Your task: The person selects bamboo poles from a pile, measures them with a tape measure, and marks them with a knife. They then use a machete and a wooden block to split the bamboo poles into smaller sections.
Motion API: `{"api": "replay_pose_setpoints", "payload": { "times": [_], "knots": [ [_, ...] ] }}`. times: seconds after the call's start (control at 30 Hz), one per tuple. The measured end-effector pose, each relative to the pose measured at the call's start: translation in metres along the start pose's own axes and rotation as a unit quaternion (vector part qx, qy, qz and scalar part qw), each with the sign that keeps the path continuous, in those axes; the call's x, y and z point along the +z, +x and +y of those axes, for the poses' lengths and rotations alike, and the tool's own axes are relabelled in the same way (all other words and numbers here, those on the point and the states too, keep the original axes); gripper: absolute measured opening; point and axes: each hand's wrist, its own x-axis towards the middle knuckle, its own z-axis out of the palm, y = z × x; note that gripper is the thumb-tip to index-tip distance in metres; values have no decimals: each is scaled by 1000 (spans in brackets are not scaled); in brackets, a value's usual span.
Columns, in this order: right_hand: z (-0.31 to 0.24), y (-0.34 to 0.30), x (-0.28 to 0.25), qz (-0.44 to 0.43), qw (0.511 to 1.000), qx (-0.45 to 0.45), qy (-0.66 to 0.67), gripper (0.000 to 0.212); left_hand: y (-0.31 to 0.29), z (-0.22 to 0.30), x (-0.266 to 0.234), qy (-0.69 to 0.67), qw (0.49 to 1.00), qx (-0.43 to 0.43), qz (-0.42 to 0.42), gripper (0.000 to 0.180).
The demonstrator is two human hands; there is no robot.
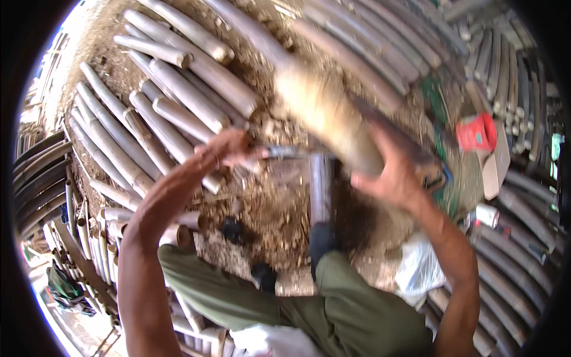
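Observation:
My left hand [229, 149] is closed round the end of a knife-like tool [288, 152], whose narrow grey blade points right. My right hand [395, 172] has its fingers spread round the grey near end of a thick bamboo pole [324, 107]. The pole's middle is pale yellow and smeared by motion, so its surface is hard to read. It slants up and to the left, above the blade. A dark upright post [322, 187] stands below the blade, between my hands, close to my dark-shod foot [323, 239].
Bamboo poles [178, 89] lie in rows on the ground at the left, with more poles [511, 279] stacked at the right. Wood chips [256, 208] cover the ground. A red container [476, 132] and a clear plastic bag [419, 265] are on my right.

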Motion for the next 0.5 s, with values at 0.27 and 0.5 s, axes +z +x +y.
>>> {"api": "replay_pose_setpoints", "payload": {
  "times": [0.27, 0.5],
  "knots": [
    [30, -21, 41, -77, 996, 27, -35, 94, 6, -21, 2, 52, 998, 21, 6, 75],
    [13, -20, -14, 196, 955, -23, 221, 87, 11, 38, -92, 230, 973, -7, 29, 66]
  ]
}}
